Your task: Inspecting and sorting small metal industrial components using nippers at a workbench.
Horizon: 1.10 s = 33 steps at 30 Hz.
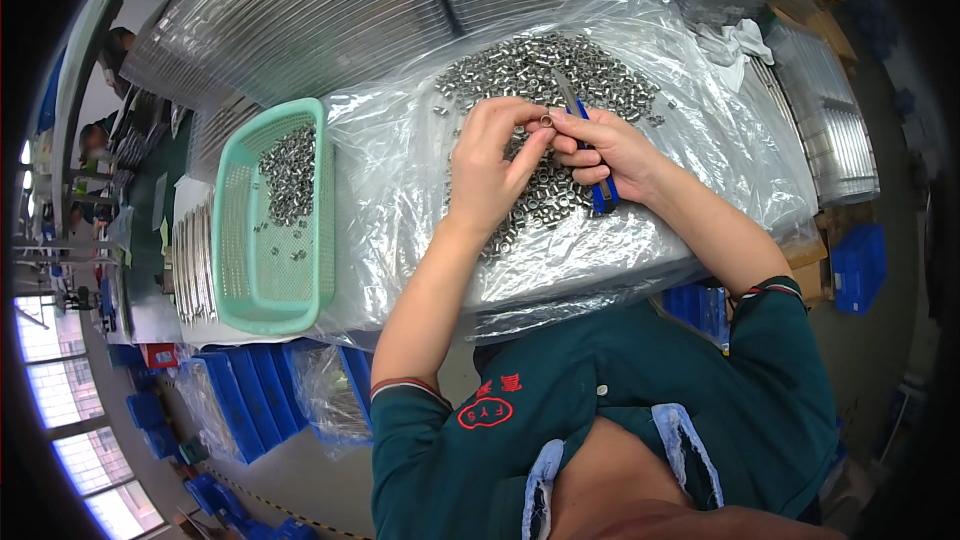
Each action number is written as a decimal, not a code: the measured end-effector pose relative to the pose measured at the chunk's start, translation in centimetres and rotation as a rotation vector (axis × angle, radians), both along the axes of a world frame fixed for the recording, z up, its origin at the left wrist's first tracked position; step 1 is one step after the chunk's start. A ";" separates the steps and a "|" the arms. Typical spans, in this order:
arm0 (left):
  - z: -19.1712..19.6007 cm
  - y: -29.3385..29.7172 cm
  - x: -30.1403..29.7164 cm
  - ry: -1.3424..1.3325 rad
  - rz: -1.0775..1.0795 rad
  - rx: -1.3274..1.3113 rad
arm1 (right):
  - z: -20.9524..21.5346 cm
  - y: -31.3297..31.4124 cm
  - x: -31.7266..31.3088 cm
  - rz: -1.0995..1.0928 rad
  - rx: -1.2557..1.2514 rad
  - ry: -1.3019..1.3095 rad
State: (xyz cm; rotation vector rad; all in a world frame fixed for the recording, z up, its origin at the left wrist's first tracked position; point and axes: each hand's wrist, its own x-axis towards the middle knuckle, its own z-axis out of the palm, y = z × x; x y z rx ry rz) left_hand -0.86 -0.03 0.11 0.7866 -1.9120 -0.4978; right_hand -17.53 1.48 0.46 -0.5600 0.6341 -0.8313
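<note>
Both my hands meet over a heap of small shiny metal rings [545, 65] spread on clear plastic sheeting. Between the fingertips sits one small metal ring [547, 122], pinched by my left hand [495, 155] and touched by the fingers of my right hand [610, 148]. My right hand also grips a blue utility knife [603, 196], its blade pointing away from me past the thumb. To the left stands a mint-green plastic basket [325, 210] with a smaller pile of the same metal parts inside.
Stacked clear plastic trays [300, 20] line the far side of the table. More trays [825, 120] stand at the right, near a white cloth [735, 45]. Blue bins [240, 400] sit below the table's left front edge, and a blue box [858, 268] lies at the right.
</note>
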 end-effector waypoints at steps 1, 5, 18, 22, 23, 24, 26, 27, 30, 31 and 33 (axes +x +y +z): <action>-0.1 -0.1 0.2 0.019 -0.001 0.022 | 0.1 0.0 0.0 0.012 -0.001 -0.003; 0.6 -1.0 2.0 0.551 0.166 0.292 | 0.7 0.1 0.1 -0.006 -0.018 0.014; 0.1 -2.9 5.5 -0.147 0.445 0.107 | 0.4 0.0 0.0 -0.041 0.013 -0.045; -2.5 -3.1 5.2 -0.449 0.547 0.118 | 0.6 0.1 0.1 -0.042 0.026 -0.053; -2.7 -3.2 5.2 -0.491 0.548 0.103 | 0.6 0.1 0.0 -0.043 0.026 -0.052; -2.8 -3.4 5.2 -0.492 0.544 0.103 | 0.5 0.1 0.0 -0.046 0.027 -0.053; -2.6 -3.6 5.1 -0.594 0.513 0.175 | 0.4 0.1 -0.2 -0.039 0.011 -0.076; -2.3 -3.6 5.0 -0.593 0.507 0.174 | 0.4 0.1 -0.2 -0.045 0.011 -0.075; -1.7 -3.4 4.5 -0.612 0.520 0.251 | 0.3 0.1 -0.3 -0.049 -0.002 -0.073; -1.9 -3.4 4.5 -0.503 0.509 0.204 | 0.4 0.1 -0.3 -0.043 0.001 -0.068; -1.2 -3.0 3.8 -0.328 0.440 0.133 | 0.5 0.1 -0.2 -0.049 -0.003 -0.035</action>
